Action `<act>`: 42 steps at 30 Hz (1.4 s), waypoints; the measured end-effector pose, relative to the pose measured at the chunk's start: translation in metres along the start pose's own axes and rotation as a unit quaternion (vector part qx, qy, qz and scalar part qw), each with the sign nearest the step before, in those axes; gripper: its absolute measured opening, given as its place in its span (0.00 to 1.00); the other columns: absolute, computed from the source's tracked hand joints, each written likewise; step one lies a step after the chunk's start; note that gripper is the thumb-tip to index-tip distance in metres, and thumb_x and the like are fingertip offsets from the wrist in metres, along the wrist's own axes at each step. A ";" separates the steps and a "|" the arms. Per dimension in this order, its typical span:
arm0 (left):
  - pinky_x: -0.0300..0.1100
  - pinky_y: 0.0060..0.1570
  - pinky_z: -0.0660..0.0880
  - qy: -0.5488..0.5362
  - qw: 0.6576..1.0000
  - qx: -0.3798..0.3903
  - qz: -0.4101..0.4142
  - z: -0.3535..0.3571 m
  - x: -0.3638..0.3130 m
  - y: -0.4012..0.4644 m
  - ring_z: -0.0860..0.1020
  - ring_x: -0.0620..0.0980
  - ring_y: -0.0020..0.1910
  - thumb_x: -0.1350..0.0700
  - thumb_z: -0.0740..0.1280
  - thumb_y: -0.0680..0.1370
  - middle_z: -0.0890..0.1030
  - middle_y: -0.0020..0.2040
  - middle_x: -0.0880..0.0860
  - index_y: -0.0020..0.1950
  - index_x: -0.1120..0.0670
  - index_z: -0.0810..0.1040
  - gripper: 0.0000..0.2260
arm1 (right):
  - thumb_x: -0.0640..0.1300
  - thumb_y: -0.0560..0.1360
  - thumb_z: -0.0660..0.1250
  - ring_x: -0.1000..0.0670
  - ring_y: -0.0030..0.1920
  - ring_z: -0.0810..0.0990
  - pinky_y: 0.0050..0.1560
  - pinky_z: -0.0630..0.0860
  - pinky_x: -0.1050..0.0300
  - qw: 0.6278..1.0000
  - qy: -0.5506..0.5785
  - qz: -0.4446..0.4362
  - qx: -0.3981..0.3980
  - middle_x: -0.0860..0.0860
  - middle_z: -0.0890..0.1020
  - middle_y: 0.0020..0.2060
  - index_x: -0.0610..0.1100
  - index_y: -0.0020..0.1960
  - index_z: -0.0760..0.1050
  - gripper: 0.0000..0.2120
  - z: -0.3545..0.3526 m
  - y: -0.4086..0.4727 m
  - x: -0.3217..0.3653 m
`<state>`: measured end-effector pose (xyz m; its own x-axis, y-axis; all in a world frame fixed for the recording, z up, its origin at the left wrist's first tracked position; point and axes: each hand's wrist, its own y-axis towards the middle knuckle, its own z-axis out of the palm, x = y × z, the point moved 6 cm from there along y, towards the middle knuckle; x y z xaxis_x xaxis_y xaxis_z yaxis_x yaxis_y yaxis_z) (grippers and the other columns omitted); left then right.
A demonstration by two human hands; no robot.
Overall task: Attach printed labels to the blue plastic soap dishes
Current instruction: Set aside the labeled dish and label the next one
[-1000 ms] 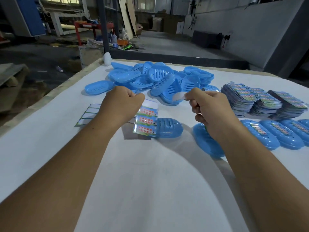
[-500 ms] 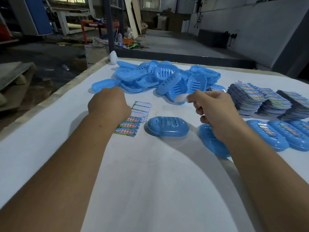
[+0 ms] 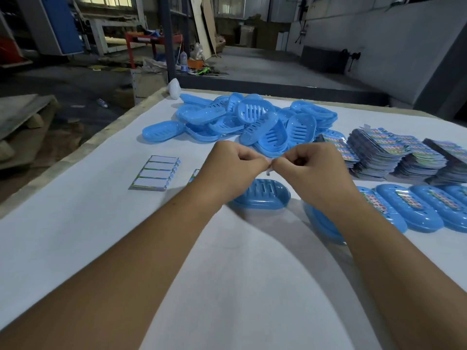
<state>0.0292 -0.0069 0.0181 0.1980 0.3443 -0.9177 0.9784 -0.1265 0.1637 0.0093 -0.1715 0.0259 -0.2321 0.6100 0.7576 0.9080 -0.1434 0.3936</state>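
Together, both hands' fingers [image 3: 262, 162] pinch one label [image 3: 269, 170] above one unlabelled soap dish [image 3: 265, 195].

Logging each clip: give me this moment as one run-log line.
step: handling label | left hand and right hand: both pinch small label | soap dish: below hands, unlabeled | labeled dishes: right

**Label pinched between two hands above a dish**

Left hand [image 3: 232, 170] and right hand [image 3: 310, 173] fingertip to fingertip, pinching a small label [image 3: 269, 170] over an upturned blue soap dish [image 3: 265, 195] on the white table [image 3: 101, 223]. Beyond: heaped dishes [image 3: 252, 122]. Right: label stacks [image 3: 394, 155], labelled dishes [image 3: 414, 210]. Left: spent backing sheets [image 3: 156, 176].
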 end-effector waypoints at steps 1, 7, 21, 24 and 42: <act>0.26 0.32 0.71 -0.005 1.000 0.001 -0.003 0.000 0.000 0.000 0.81 0.43 0.37 0.50 0.73 0.76 0.87 0.41 0.51 0.42 0.50 0.87 0.06 | 0.48 0.69 0.72 0.57 0.23 0.66 0.25 0.63 0.68 1.000 0.005 -0.001 0.002 0.56 0.73 0.21 0.45 0.33 0.82 0.09 0.001 0.001 -0.001; 0.36 0.44 0.75 -0.005 1.000 -0.003 -0.027 -0.003 0.005 0.003 0.83 0.43 0.48 0.47 0.73 0.76 0.87 0.42 0.46 0.45 0.48 0.88 0.07 | 0.48 0.76 0.73 0.57 0.28 0.70 0.30 0.68 0.63 0.998 0.009 -0.048 0.041 0.49 0.82 0.30 0.47 0.39 0.84 0.09 0.005 0.002 0.001; 0.37 0.38 0.71 -0.059 0.994 -0.070 -0.062 -0.016 0.012 0.012 0.79 0.39 0.39 0.47 0.76 0.72 0.83 0.33 0.40 0.37 0.47 0.85 0.06 | 0.49 0.76 0.71 0.53 0.29 0.66 0.32 0.66 0.55 0.999 -0.051 -0.003 -0.014 0.40 0.77 0.30 0.36 0.37 0.79 0.17 -0.005 0.006 -0.008; 0.38 0.39 0.71 -0.065 0.994 -0.063 -0.060 -0.016 0.012 0.012 0.79 0.39 0.40 0.46 0.76 0.72 0.83 0.32 0.39 0.38 0.47 0.85 0.06 | 0.45 0.75 0.69 0.51 0.30 0.61 0.33 0.62 0.57 1.000 -0.013 0.015 -0.003 0.44 0.66 0.27 0.31 0.36 0.72 0.18 -0.003 0.005 -0.007; 0.30 0.16 0.61 0.018 0.996 -0.031 -0.083 -0.011 0.017 0.012 0.67 0.40 0.15 0.46 0.75 0.72 0.69 0.18 0.42 0.43 0.55 0.85 0.12 | 0.49 0.70 0.70 0.52 0.27 0.61 0.24 0.60 0.63 0.998 -0.003 0.066 -0.018 0.50 0.65 0.24 0.35 0.34 0.73 0.17 -0.006 0.007 -0.016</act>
<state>0.0449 0.0078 0.0085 0.0343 0.3891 -0.9206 0.9994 -0.0076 0.0340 0.0175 -0.1866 0.0200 -0.1095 0.5882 0.8012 0.9177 -0.2499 0.3089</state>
